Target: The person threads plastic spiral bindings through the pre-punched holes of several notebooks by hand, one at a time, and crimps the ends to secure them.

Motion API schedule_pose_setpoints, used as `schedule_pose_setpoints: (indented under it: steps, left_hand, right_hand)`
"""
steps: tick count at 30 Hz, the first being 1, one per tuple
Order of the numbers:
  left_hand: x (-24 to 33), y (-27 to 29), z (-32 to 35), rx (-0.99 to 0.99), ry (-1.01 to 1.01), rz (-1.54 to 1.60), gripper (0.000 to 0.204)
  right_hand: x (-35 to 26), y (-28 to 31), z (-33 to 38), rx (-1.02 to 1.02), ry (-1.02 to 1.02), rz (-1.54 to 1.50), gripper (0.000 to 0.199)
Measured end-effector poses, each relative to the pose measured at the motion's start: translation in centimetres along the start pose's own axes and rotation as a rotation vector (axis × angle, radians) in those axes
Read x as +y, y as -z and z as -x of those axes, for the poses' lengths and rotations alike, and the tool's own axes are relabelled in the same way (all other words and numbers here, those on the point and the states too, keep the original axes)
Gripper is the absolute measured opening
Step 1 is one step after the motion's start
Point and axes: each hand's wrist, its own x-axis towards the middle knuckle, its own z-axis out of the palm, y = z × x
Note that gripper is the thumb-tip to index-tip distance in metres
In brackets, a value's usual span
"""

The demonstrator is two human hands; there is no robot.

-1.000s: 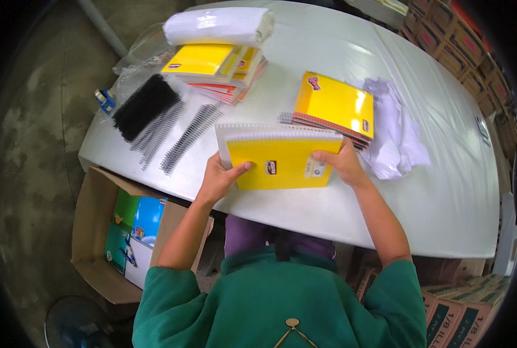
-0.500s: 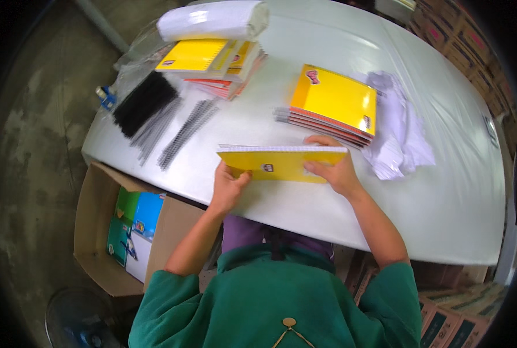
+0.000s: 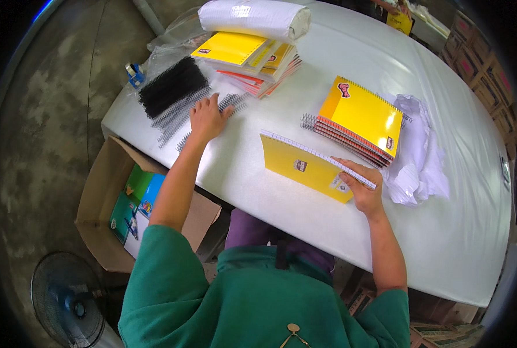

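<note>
My right hand (image 3: 365, 188) grips a yellow notebook (image 3: 305, 165) by its right end. It stands on its edge, tilted, with white page edges up. My left hand (image 3: 208, 120) lies over loose grey spiral binding coils (image 3: 235, 104), fingers stretched out; whether a coil is pinched is hard to see. More grey coils (image 3: 174, 124) lie to its left, beside a dense bundle of black coils (image 3: 174, 87). Behind the held notebook sits a stack of spiral-bound notebooks (image 3: 360, 119) with a yellow cover on top.
A second pile of yellow and orange notebooks (image 3: 232, 47) lies at the back, with a white wrapped roll (image 3: 252, 18) on it. Crumpled white wrap (image 3: 418, 156) is at right. A blue tape dispenser (image 3: 134, 75), an open carton (image 3: 99, 217) and a fan (image 3: 67, 301) stand left.
My left hand has let go of the notebook and moved up and left onto the coils. My right hand keeps the notebook, now turned at a slant and farther right.
</note>
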Motion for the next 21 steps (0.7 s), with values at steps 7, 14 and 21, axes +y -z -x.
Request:
schedule_pose_setpoints:
  steps: [7, 14, 21]
  left_hand:
    - [-1.6, -2.3, -1.2, 0.037, 0.074, 0.083, 0.027]
    - [-1.4, 3.7, -4.2, -0.056, 0.012, 0.196, 0.026]
    - [6.1, 8.9, -0.6, -0.449, -0.044, 1.088, 0.027]
  right_hand:
    - [0.4, 0.0, 0.3, 0.093, -0.034, 0.006, 0.032]
    - [0.3, 0.0, 0.3, 0.193, -0.116, -0.032, 0.032]
    - [0.5, -0.5, 0.3, 0.261, -0.046, 0.070, 0.030]
